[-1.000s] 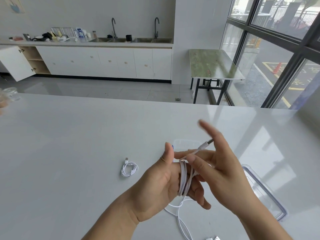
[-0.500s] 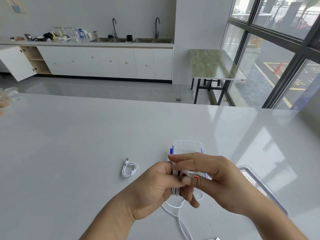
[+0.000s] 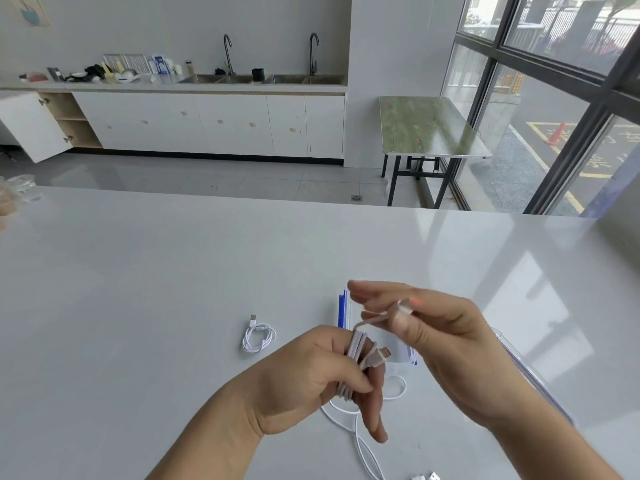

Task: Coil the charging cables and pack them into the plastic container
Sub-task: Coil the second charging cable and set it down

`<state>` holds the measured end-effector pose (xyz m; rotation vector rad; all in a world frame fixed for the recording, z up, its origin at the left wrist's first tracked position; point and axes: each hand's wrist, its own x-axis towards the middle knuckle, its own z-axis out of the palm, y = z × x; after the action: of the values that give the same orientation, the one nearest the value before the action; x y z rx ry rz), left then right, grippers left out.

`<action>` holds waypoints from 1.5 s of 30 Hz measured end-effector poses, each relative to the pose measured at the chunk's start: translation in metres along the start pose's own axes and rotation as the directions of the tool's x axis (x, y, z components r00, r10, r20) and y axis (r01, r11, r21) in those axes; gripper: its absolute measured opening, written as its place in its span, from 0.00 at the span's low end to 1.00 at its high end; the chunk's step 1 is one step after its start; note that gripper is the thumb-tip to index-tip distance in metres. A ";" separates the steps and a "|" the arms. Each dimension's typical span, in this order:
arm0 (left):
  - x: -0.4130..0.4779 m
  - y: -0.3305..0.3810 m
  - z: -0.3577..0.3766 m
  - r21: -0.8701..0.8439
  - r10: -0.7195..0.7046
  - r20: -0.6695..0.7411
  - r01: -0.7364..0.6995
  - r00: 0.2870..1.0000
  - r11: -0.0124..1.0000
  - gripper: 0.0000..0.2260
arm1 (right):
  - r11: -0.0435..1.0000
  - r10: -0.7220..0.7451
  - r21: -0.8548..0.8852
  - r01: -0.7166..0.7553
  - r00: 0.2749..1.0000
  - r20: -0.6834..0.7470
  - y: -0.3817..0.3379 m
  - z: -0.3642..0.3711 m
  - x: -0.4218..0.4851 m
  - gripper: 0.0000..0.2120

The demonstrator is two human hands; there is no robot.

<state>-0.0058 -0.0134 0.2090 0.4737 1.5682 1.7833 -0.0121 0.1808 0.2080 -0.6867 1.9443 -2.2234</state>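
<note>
My left hand (image 3: 311,372) grips a white charging cable wound into a bundle (image 3: 358,355) around its fingers. My right hand (image 3: 446,344) pinches the free end of that cable (image 3: 403,308) just above and right of the bundle. A second white cable, coiled (image 3: 258,336), lies on the table to the left. A third white cable (image 3: 360,441) lies loose on the table below my hands. The clear plastic container (image 3: 343,306) with blue clips sits behind my hands, mostly hidden.
The container's clear lid (image 3: 533,379) lies on the grey table (image 3: 173,271) to the right, partly under my right forearm. A clear object (image 3: 20,188) stands at the table's far left edge. A USB plug (image 3: 427,476) shows at the bottom edge.
My right hand has lifted the cable's end up and to the right, away from the bundle. My left hand keeps the coil and has dropped a little.
</note>
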 end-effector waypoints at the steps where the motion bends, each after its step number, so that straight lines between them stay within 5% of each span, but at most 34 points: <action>1: 0.000 0.000 0.001 -0.024 0.004 0.026 -0.004 1.000 1.000 0.07 | 0.996 0.022 0.083 -0.016 0.997 -0.074 0.001 0.001 0.001 0.15; 6: 0.000 -0.003 -0.001 -0.204 0.063 0.063 -0.049 0.996 0.978 0.09 | 0.996 0.082 0.059 -0.066 0.948 -0.309 0.004 -0.003 0.002 0.19; 12: 0.002 -0.006 -0.003 -0.272 0.084 0.044 -0.069 0.996 0.960 0.08 | 0.955 0.250 -0.155 -0.254 0.967 -0.045 0.003 -0.003 -0.006 0.10; 21: 0.003 0.001 0.006 -0.347 0.089 0.052 -0.066 0.995 0.936 0.06 | 0.982 0.174 -0.052 -0.182 0.976 -0.127 0.007 0.009 -0.006 0.06; 25: 0.003 0.017 0.013 -0.279 0.032 -0.074 -0.051 0.997 0.959 0.08 | 0.969 0.207 0.175 -0.174 0.960 -0.191 0.015 0.010 -0.007 0.07; 28: 0.005 0.020 0.019 -0.224 0.050 -0.352 -0.136 0.935 0.965 0.09 | 0.929 0.247 0.335 -0.158 0.938 -0.242 0.018 0.013 -0.009 0.09; 38: 0.012 0.019 0.030 -0.161 0.093 -0.582 -0.226 0.808 0.961 0.08 | 0.980 0.144 0.181 -0.083 0.922 -0.360 0.010 0.016 -0.004 0.07; 45: 0.005 0.020 0.027 0.022 0.188 -0.603 -0.220 0.775 0.975 0.09 | 0.991 0.088 0.125 -0.037 0.896 -0.435 0.009 0.027 -0.002 0.09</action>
<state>0.0037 0.0085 0.2329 0.0319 1.9434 2.2885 -0.0011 0.1555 0.2004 -0.1011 1.9543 -2.5968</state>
